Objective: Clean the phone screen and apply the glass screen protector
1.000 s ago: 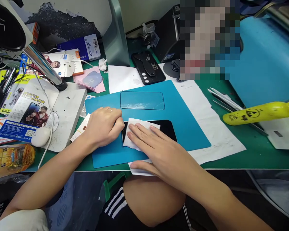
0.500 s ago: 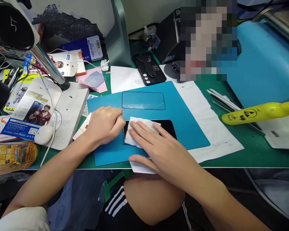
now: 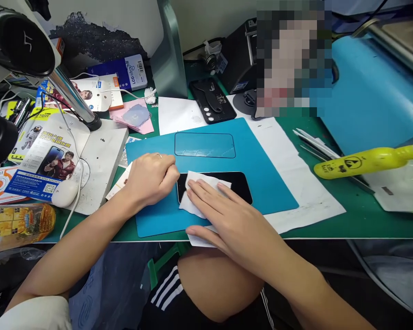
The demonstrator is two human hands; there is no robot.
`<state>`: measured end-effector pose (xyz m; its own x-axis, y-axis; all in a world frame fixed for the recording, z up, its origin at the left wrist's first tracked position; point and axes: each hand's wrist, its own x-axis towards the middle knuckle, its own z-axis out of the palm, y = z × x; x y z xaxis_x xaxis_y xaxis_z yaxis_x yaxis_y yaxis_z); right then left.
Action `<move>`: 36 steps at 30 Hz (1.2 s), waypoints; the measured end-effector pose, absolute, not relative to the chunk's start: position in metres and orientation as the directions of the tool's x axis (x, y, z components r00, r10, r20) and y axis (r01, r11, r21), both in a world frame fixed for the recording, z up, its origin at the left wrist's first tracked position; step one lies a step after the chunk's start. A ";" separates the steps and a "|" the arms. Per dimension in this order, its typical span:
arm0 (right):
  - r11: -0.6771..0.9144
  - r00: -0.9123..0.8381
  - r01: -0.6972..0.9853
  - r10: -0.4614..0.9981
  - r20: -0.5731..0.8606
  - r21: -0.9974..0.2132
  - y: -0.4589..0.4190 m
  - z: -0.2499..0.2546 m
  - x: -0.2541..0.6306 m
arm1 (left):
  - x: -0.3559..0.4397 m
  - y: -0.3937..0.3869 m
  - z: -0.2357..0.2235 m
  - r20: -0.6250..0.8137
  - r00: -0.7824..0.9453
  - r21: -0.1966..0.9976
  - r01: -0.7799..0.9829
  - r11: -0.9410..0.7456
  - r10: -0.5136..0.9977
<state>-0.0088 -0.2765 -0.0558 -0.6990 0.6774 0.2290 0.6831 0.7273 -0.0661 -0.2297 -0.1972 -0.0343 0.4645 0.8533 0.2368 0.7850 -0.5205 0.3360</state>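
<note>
A black phone lies screen up on a blue mat. My right hand lies flat with fingers stretched out, pressing a white wipe onto the phone's left half. My left hand is curled, fingers closed against the phone's left end, a ring on one finger. A clear screen protector rests on the mat just behind the phone.
A microscope stand and white base sit at left with a white mouse and printed boxes. A black phone case lies behind the mat. A yellow bottle and tweezers are at right. Another person sits behind the bench.
My right hand and the wipe have shifted slightly on the phone's screen; the left hand stays at the phone's end. The view has drifted a little.
</note>
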 end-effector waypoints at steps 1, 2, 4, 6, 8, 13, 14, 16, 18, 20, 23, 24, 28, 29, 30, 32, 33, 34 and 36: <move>0.726 -0.698 0.684 0.680 0.225 -0.069 -0.273 -0.055 -0.014 | -0.230 -0.197 -0.034 0.238 0.464 0.338 0.784 -0.521 0.853; 0.723 -0.695 0.687 0.683 0.223 -0.073 -0.271 -0.054 -0.019 | -0.231 -0.197 -0.034 0.238 0.463 0.341 0.783 -0.520 0.854; 0.716 -0.686 0.693 0.689 0.234 -0.081 -0.273 -0.054 -0.026 | -0.232 -0.196 -0.033 0.241 0.457 0.351 0.782 -0.516 0.856; 0.710 -0.676 0.698 0.695 0.246 -0.090 -0.284 -0.055 -0.028 | -0.232 -0.196 -0.033 0.240 0.450 0.364 0.780 -0.510 0.860; 0.704 -0.666 0.704 0.702 0.253 -0.098 -0.299 -0.056 -0.023 | -0.232 -0.196 -0.033 0.238 0.448 0.379 0.774 -0.507 0.862; 0.705 -0.676 0.702 0.703 0.220 -0.096 -0.303 -0.054 -0.014 | -0.230 -0.197 -0.033 0.231 0.461 0.396 0.760 -0.516 0.857; 0.703 -0.676 0.704 0.705 0.214 -0.095 -0.297 -0.054 -0.016 | -0.230 -0.198 -0.033 0.230 0.463 0.393 0.760 -0.517 0.856; 0.691 -0.660 0.715 0.718 0.219 -0.108 -0.284 -0.053 -0.025 | -0.231 -0.197 -0.033 0.229 0.466 0.383 0.764 -0.519 0.855; 0.662 -0.625 0.738 0.744 0.238 -0.134 -0.278 -0.054 -0.037 | -0.232 -0.197 -0.033 0.229 0.469 0.371 0.768 -0.522 0.853; 0.628 -0.582 0.764 0.770 0.262 -0.149 -0.282 -0.054 -0.047 | -0.233 -0.196 -0.033 0.231 0.475 0.370 0.764 -0.528 0.849; 0.620 -0.572 0.769 0.775 0.268 -0.152 -0.298 -0.053 -0.048 | -0.234 -0.196 -0.032 0.234 0.485 0.380 0.752 -0.538 0.843; 0.628 -0.580 0.763 0.770 0.265 -0.154 -0.301 -0.053 -0.045 | -0.234 -0.196 -0.032 0.233 0.486 0.382 0.751 -0.539 0.842; 0.609 -0.567 0.783 0.782 0.260 -0.125 -0.291 -0.053 -0.023 | -0.233 -0.196 -0.032 0.224 0.473 0.385 0.760 -0.523 0.852; 0.592 -0.552 0.798 0.793 0.258 -0.111 -0.285 -0.053 -0.020 | -0.232 -0.196 -0.032 0.219 0.471 0.385 0.763 -0.519 0.855; 0.579 -0.542 0.810 0.800 0.257 -0.096 -0.280 -0.053 -0.020 | -0.232 -0.197 -0.032 0.215 0.470 0.385 0.765 -0.516 0.856; 0.562 -0.530 0.824 0.808 0.259 -0.066 -0.273 -0.052 -0.025 | -0.231 -0.197 -0.032 0.206 0.470 0.383 0.768 -0.513 0.858; 0.556 -0.527 0.830 0.809 0.261 -0.049 -0.274 -0.051 -0.030 | -0.231 -0.196 -0.031 0.204 0.469 0.382 0.770 -0.511 0.859; 0.551 -0.525 0.834 0.810 0.263 -0.031 -0.276 -0.050 -0.036 | -0.231 -0.196 -0.031 0.201 0.469 0.382 0.771 -0.510 0.860; 0.541 -0.521 0.841 0.811 0.265 0.000 -0.287 -0.048 -0.046 | -0.231 -0.196 -0.031 0.198 0.471 0.387 0.768 -0.510 0.860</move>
<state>-0.0462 -0.2873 -0.0479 -0.5213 0.8111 0.2654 0.8412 0.5407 0.0000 -0.2307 -0.1959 -0.0308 0.4708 0.8598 0.1976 0.7685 -0.5097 0.3869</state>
